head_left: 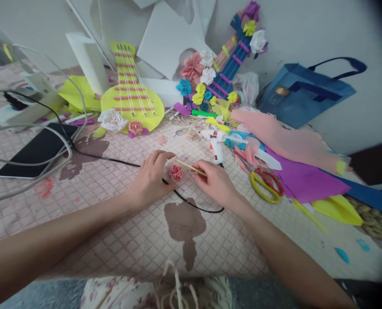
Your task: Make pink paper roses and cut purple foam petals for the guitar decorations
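Observation:
In the middle of the table a small pink paper rose (175, 172) lies on the quilted cloth. My left hand (154, 176) is just left of it, thumb and fingers spread apart, with nothing between them. On the other side, my right hand (212, 178) pinches a thin wooden stick (186, 165), whose free end points left above the rose. A black cable (191, 204) passes under my left hand and loops below the rose. The white hot glue gun (215, 143) stands just beyond my right hand.
Yellow-handled scissors (264, 189) lie right, beside purple paper (303, 176). A yellow paper guitar (131, 101) and a blue one with paper flowers (224, 79) lean at the back. A black tablet (39, 150) lies left under white cables. A blue bag (303, 96) stands back right.

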Motion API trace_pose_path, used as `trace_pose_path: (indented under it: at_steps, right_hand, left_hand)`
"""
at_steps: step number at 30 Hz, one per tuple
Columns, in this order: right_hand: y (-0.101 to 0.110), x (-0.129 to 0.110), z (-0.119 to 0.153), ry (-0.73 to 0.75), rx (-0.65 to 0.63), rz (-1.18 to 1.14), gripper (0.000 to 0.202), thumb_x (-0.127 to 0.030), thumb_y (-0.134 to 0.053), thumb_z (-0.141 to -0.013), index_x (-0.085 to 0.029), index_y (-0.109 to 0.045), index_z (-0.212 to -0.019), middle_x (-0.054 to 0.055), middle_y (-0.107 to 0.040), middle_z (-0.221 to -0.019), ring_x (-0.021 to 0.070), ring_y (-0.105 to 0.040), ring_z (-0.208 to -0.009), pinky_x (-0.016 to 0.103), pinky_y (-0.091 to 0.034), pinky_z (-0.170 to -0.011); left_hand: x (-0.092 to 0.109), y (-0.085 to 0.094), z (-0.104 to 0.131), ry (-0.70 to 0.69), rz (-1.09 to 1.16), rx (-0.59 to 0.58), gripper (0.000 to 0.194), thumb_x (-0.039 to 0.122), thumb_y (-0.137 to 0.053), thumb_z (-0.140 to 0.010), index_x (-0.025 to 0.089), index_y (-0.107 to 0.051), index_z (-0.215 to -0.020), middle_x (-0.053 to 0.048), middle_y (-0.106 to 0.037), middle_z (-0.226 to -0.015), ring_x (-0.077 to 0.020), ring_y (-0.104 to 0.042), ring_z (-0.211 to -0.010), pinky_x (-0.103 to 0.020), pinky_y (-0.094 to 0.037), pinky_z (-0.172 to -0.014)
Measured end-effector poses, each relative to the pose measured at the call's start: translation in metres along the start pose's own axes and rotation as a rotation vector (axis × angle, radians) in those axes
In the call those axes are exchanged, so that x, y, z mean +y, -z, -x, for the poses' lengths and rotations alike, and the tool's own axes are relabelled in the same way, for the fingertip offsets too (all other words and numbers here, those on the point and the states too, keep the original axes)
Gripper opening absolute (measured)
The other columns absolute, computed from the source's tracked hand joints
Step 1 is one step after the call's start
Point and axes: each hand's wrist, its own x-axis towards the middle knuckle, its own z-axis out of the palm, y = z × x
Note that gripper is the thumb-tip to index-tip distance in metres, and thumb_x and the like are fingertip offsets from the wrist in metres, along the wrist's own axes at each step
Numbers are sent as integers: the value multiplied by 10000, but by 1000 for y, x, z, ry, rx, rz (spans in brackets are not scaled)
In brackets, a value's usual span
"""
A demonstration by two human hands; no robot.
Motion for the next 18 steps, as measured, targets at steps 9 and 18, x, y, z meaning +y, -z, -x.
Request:
trace_pose_path:
  at_steps: [9, 18]
  right_hand:
    - [-2, -7, -16, 52, -14, -47, 35, -169, -528, -806, -200, -544, -802, -2, -611, -770, 144, -531, -677, 255, -352, -626]
    - [2, -15, 0, 70, -35, -103, 52, -150, -542, -802, -201, -550, -792, -23, -610, -735, 119, -519, -631, 234, -356, -612]
  left_hand:
    - [-8, -2, -3, 76, 72, -94, 557, 207, -682, -715, 195, -416, -1204, -120, -576, -1159, -305, -524, -1111, -500, -430, -911]
    - [-11, 0, -4, 67, 145, -141, 523, 203, -647, -724, 192, -431, -1200, -107, -615, -1142, -300, -527, -1109, -502, -423, -903]
